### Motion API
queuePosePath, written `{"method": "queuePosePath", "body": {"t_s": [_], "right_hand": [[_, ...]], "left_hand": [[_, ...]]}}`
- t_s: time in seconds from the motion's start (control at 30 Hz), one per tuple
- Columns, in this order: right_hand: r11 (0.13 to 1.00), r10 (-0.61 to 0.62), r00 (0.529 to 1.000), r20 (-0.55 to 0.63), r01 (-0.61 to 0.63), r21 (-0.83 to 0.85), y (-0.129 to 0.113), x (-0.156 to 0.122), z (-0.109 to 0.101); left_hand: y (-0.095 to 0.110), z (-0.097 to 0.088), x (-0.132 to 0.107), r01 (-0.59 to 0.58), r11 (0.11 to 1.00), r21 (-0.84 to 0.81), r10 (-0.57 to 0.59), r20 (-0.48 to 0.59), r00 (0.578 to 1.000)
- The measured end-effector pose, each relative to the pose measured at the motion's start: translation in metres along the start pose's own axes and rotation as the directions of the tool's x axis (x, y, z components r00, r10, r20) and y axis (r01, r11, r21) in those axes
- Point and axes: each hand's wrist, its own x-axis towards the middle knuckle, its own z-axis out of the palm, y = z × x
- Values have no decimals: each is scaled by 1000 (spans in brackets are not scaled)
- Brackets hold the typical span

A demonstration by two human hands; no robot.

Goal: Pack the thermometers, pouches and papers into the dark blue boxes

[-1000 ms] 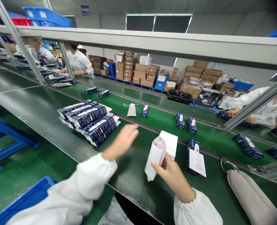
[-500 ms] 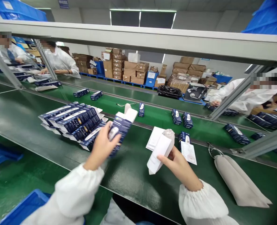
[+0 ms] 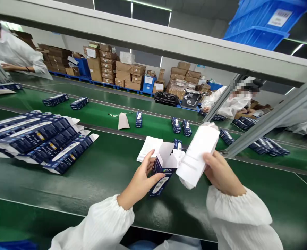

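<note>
As two bare hands work above a green desk (image 3: 111, 187), the head camera's view finds the left hand (image 3: 144, 177) with its grip curled around a blue carton (image 3: 161, 184), thumb across the front and fingers along the far side. The carton is nearly upright, its top open and white flaps raised. In the right hand (image 3: 221, 172), a paper-covered bundle (image 3: 198, 154) is pinched with the thumb in front, the fingers behind it hidden. The bundle is just to the right of the carton's mouth, its long axis slanting up and rightward, roughly parallel to the carton's lean; whether paper and flap touch cannot be told. The left hand is the nearer to that opening. Beyond the carton lies a white sheet (image 3: 148, 146); well to the left, more blue cartons (image 3: 36, 135) sit stacked.
</note>
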Motion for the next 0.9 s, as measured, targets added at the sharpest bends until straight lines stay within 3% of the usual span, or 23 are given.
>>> {"method": "queuePosePath", "body": {"t_s": [0.07,0.2,0.33,0.43,0.53,0.63,0.73,0.8,0.9], "right_hand": [[998,-46,998,-48,44,-39,-10,6,3],[958,-175,972,-154,132,-256,-18,10,23],[825,-296,932,-207,140,-548,-3,-1,42],[728,-342,931,-127,177,-663,12,-7,50],[681,-394,919,-28,272,-680,13,-7,47],[660,-531,847,3,416,-626,-4,-3,37],[556,-636,766,93,538,-633,-28,2,30],[448,-606,755,250,583,-678,-37,6,30],[314,-443,743,502,653,-689,-34,11,33]], "left_hand": [[-6,11,-1,-48,994,101,50,-13,999],[-17,30,-6,-121,946,299,171,-146,974],[-15,43,-5,-139,880,453,263,-224,939],[-5,47,2,-162,854,494,318,-249,915],[6,46,9,-213,835,508,357,-206,911],[14,42,13,-227,843,488,333,-141,932],[18,38,12,-208,861,465,290,-111,951],[19,35,11,-197,875,443,265,-98,959],[19,30,8,-176,900,399,223,-75,972]]}}
